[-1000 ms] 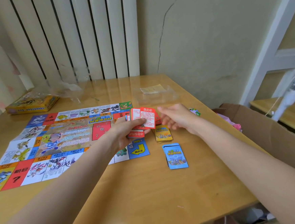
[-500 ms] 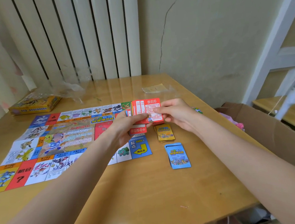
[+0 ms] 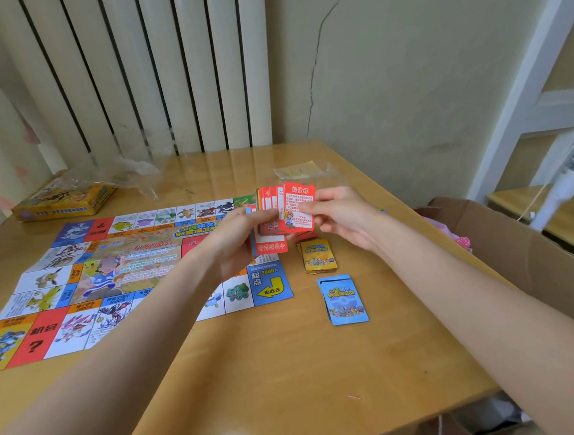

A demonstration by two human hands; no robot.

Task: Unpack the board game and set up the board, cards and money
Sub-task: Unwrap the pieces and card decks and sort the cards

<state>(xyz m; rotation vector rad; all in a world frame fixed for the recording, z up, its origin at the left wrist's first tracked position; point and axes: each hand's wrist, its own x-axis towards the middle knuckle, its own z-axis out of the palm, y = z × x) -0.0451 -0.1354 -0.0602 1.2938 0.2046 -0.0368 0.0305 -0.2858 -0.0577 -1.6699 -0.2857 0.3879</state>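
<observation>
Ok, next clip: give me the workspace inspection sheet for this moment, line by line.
Surface: wooden table, glossy, bare at the near edge.
Job's things: game board unfolded flat at left; yellow card stack and blue card stack lying beside it; red cards fanned in the air.
Clutter: yellow game box at far left, clear plastic wrap over it, clear bag behind the cards.
Hands: left hand holds the fan; right hand pinches the front card.
Cables: thin cord at far right.
Surroundings: cracked wall, cardboard box at right.
</observation>
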